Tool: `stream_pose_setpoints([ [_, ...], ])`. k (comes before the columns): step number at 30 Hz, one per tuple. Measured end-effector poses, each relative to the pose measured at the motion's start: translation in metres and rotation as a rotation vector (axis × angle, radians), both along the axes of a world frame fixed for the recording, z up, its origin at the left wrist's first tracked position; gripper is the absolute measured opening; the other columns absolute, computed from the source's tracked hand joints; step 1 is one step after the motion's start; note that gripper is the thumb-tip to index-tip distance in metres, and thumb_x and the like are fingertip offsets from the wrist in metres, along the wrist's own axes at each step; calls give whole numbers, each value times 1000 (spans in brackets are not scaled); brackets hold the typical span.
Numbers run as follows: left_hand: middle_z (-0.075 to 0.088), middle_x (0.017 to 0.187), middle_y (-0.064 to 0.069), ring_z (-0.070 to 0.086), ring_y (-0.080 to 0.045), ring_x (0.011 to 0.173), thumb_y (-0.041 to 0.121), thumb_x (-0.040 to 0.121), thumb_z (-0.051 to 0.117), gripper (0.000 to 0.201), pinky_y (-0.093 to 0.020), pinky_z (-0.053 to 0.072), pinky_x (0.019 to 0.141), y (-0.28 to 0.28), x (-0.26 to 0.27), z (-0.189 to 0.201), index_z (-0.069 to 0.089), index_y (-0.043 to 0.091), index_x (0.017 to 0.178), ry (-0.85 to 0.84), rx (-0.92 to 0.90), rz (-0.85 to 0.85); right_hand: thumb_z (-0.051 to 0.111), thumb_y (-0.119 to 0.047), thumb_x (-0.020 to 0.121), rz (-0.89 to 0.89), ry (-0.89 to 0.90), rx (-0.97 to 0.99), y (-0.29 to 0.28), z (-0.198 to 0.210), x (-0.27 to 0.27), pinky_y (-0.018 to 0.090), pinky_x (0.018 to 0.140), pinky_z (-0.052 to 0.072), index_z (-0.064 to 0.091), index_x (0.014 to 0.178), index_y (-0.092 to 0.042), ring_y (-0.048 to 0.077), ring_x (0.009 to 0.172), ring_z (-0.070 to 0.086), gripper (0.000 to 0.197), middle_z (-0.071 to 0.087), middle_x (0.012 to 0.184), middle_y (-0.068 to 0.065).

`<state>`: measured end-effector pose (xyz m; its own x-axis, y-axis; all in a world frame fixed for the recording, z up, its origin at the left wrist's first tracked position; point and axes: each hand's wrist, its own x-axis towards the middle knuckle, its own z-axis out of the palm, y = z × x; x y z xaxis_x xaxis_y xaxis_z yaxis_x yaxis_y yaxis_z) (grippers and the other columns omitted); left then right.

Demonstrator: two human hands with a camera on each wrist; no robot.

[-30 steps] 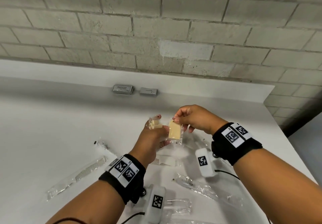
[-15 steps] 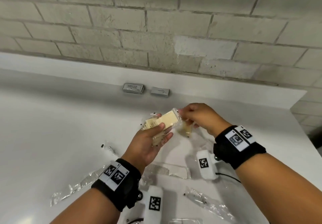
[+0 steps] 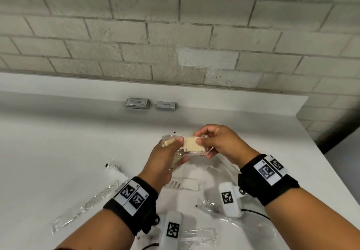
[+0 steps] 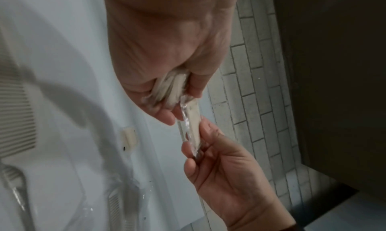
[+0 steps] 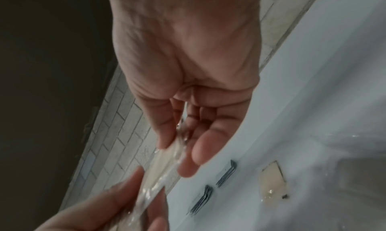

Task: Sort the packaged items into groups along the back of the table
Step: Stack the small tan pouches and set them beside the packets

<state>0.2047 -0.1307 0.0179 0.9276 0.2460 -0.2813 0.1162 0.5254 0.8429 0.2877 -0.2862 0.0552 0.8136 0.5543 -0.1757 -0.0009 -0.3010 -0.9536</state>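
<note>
**Soap packets gathered in both hands above the counter**

The left hand point(image 3: 165, 156) grips a small bundle of cream soap packets point(image 3: 169, 142) in clear wrap, with fingers curled around them. The right hand point(image 3: 218, 142) pinches one more soap packet point(image 3: 193, 144) between thumb and fingertips and holds it against the bundle. All these packets are in the air, in front of the two grey sachet stacks point(image 3: 137, 103) that lie at the back of the counter point(image 3: 48, 142), near the wall. One more soap packet point(image 4: 129, 138) lies on the counter below the hands. Wrapped combs point(image 3: 101, 196) and other clear packets lie nearer to the person than the grey stacks.

I think the risk is in the wrap. It looks smooth and slippery, so a packet can slide out of the bundle when the new one is pushed in. If the left hand takes too many, the outer ones may fall among the unsorted things. The new group could also be put too close to the grey stacks, and then the groups would mix.
</note>
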Motion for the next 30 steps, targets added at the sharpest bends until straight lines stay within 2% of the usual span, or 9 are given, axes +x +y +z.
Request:
stream_pose_setpoints([
  [5,67,87,-6,66,-23,86,17,93,59,5,-34,56,69,0,-7,9,61,14,95,24,113,-21,70,-9,83,53,-87,-52,-4,10,-6,26,52,53,70,81,-16,9,61,58,7,63,71,-1],
  [10,68,85,-4,66,-21,83,17,92,61,4,-36,57,75,-2,-14,14,61,14,94,-7,127,-103,74,-11,80,93,-149,-156,0,18,-12,15,54,42,71,81,-18,2,58,55,8,64,68,-8],
  [15,64,80,-7,67,-21,72,1,86,65,12,-35,57,75,-4,-20,11,59,7,96,10,89,-138,73,-6,81,-82,-70,15,0,11,-11,24,49,44,63,80,-16,8,56,54,14,60,68,-1],
  [21,65,70,-4,67,-22,69,2,88,62,10,-38,57,77,-7,-18,8,58,11,85,12,23,-53,75,1,76,-71,6,59,-4,1,-15,26,51,47,62,79,-13,10,55,58,20,61,63,-2],
  [24,63,75,-6,69,-22,69,7,88,63,5,-35,58,69,-4,-16,2,60,11,88,73,-18,-52,73,3,76,-113,19,-12,-5,0,-7,17,47,39,61,94,-16,11,57,52,28,57,75,3],
  [26,63,80,-8,69,-24,72,12,90,61,3,-34,58,63,3,-14,-4,58,12,89,143,-123,-59,67,5,79,-290,34,-13,-10,0,12,18,48,39,56,113,-18,14,63,53,42,57,86,5],
  [28,65,88,-10,68,-28,76,12,92,53,1,-39,56,68,11,-14,-8,54,13,93,182,-264,-82,60,9,79,-454,79,2,-16,-5,36,26,56,45,45,131,-24,23,77,58,64,59,104,12],
  [29,67,93,-12,68,-30,78,11,92,50,5,-42,55,73,15,-15,-11,54,13,96,182,-298,-85,57,11,78,-477,92,-31,-18,-9,46,30,59,49,39,137,-28,27,81,58,73,57,107,15],
  [30,69,98,-13,69,-31,81,9,92,49,10,-45,54,78,19,-15,-15,55,11,100,180,-301,-80,55,13,77,-468,98,-92,-18,-15,54,34,61,52,37,139,-30,27,78,57,77,56,101,15],
])
